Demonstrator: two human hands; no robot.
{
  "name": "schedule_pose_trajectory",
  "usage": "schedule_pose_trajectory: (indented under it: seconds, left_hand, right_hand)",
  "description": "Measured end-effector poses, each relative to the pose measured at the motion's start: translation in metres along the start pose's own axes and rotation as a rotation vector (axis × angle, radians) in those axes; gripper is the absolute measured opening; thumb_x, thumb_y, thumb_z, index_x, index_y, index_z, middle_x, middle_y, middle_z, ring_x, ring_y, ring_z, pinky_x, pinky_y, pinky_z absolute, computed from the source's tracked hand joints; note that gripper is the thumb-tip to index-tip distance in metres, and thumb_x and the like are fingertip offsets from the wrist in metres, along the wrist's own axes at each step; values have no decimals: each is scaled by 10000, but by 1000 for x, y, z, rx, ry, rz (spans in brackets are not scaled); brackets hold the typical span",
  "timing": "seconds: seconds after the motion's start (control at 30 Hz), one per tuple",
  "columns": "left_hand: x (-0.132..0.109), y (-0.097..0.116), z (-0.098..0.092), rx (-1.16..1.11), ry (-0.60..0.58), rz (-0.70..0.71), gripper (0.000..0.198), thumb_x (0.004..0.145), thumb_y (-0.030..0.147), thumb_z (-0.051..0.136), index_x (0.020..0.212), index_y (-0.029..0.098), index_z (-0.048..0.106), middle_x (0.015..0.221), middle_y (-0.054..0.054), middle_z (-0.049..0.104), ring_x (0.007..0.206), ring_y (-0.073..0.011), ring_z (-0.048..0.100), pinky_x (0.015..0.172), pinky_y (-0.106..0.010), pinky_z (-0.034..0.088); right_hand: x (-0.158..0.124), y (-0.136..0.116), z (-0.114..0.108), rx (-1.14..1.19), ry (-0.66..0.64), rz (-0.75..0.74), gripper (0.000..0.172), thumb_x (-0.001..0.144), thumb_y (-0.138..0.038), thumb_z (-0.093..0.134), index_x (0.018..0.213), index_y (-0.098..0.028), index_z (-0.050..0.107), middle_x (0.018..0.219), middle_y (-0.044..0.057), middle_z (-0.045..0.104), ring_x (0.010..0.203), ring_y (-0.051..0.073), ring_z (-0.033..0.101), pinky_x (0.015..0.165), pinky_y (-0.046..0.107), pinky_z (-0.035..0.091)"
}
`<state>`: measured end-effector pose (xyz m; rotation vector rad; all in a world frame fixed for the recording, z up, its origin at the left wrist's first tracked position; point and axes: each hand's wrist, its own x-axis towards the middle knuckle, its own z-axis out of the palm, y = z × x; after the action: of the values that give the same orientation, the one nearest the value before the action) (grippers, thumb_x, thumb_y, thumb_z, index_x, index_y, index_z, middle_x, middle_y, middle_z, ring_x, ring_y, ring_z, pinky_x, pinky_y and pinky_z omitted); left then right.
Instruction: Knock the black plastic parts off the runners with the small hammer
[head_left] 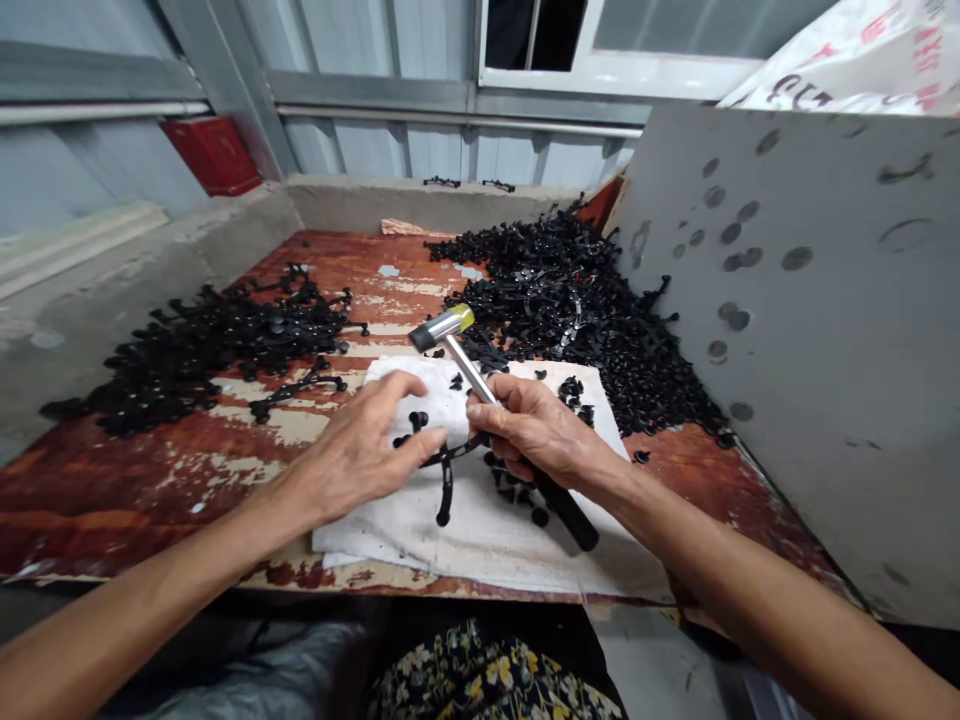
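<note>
My right hand (529, 425) is wrapped round a mallet (471, 372), which has a metal shaft, a black grip, and a head with one yellow and one dark face. The head points up and to the left. Below the head, a black cross-shaped plastic part (447, 478) with curved arms and round ends lies on a white cloth (390, 530). Over its left side hovers my left hand (367, 435), thumb and fingers apart; whether the thumb touches the part is unclear. Several small black caps (517, 487) lie beside the part, partly hidden by my right hand.
A large heap of black parts (570, 300) covers the table's back right. Another pile (217, 345) sits at the left of the worn red-brown tabletop (112, 490). A grey panel (795, 330) stands along the right edge. A concrete ledge (352, 200) runs behind.
</note>
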<state>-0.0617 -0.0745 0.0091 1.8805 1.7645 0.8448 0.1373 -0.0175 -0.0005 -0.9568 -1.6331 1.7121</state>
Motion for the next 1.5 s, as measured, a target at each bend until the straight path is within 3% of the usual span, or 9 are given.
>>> schedule_pose_trajectory:
  seconds: [0.07,0.17,0.27,0.4,0.57,0.63,0.93,1.17,1.5]
  left_hand:
    - [9,7,-2,107,-236,154,246,810,432,526,893,210,594,864,-29,635,847,-210,579,815,-349,421]
    - [20,15,2,1,-622,175,283,882,415,430,779,192,572,710,-2,592,657,-146,524,651,-270,398]
    - [24,17,13,-269,-739,76,300,870,450,468,826,174,577,736,-5,625,615,-118,518,561,-226,366]
    - [31,13,24,-374,-652,-61,272,819,385,558,693,149,607,611,-1,605,533,-99,507,503,-208,359]
    - [53,0,25,-503,-254,-345,279,835,236,553,575,137,570,543,5,573,418,-71,474,399,-185,374]
    - [61,-4,28,-550,-198,-431,302,847,206,552,554,133,559,497,9,542,381,-71,455,349,-179,366]
    - [74,-8,43,-671,-166,-608,318,846,112,564,528,112,551,485,-10,545,336,-76,459,259,-166,329]
    - [78,-6,42,-758,-180,-657,345,839,51,525,497,103,530,455,-10,532,314,-72,448,246,-155,286]
    - [79,-2,41,-728,-234,-687,321,841,105,546,521,119,526,397,-2,505,257,-53,383,245,-146,274]
  right_hand:
    - [1,-3,5,-3,-38,-7,180,786,-331,638,759,-203,515,527,-98,448,326,37,317,265,144,268]
    - [2,-6,7,5,-17,-30,163,810,-313,610,769,-204,496,539,-91,483,340,37,330,278,133,275]
    - [4,-6,4,35,48,-31,144,825,-296,583,795,-208,473,584,-76,532,366,43,353,291,134,310]
    - [4,-1,-5,8,126,-19,171,842,-340,589,802,-209,487,509,-88,501,333,53,358,273,140,301]
    - [-4,3,-26,-8,277,-46,233,840,-411,604,819,-224,466,483,-109,442,341,59,368,265,131,298]
    - [-10,4,-32,-2,306,-48,256,824,-435,615,809,-227,466,497,-108,425,360,63,370,270,136,313]
    - [-32,12,-34,101,348,65,346,714,-473,711,755,-216,483,619,-81,411,435,58,371,272,137,312]
    - [-33,16,-36,130,339,60,346,720,-477,715,747,-205,502,689,-57,474,440,51,372,263,141,318]
    - [-34,22,-36,151,331,64,332,749,-472,708,770,-199,520,725,-48,514,453,52,387,273,136,325]
